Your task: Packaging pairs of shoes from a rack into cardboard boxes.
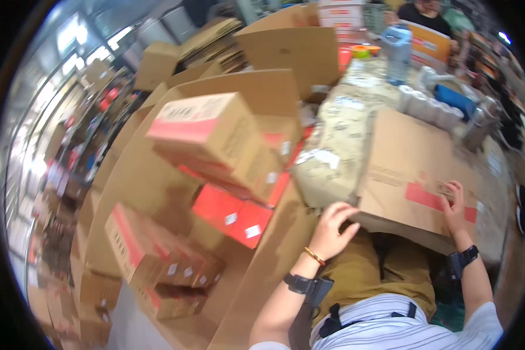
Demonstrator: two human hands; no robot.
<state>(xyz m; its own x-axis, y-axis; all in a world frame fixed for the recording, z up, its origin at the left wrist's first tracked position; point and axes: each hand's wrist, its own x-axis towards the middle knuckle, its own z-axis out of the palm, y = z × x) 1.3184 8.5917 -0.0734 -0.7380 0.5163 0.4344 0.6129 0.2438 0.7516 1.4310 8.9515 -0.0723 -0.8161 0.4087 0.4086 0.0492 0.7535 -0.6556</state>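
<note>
the flat cardboard box (411, 175) lies on the bench (338, 146) at about three o'clock of the picture, its near edge hanging over the person's lap. the left hand (331, 228) curls its fingers over that near edge at the box's seven o'clock corner, grasping it. the right hand (456, 204) presses flat on the top face by the red stripe at the four o'clock side; fingers spread, not clenched, and i judge it is pinning the panel rather than holding it.

at nine o'clock of the hands a big open carton (157, 175) holds a heap of red-and-tan small boxes (216, 131). at twelve o'clock, well apart, stand a clear water jug (398, 49) and a row of tape rolls (426, 105).

to do this well, i would keep the right palm steady as an anchor while the left lifts the edge evenly, so the board opens along its crease and does not buckle or slide off the bench.
</note>
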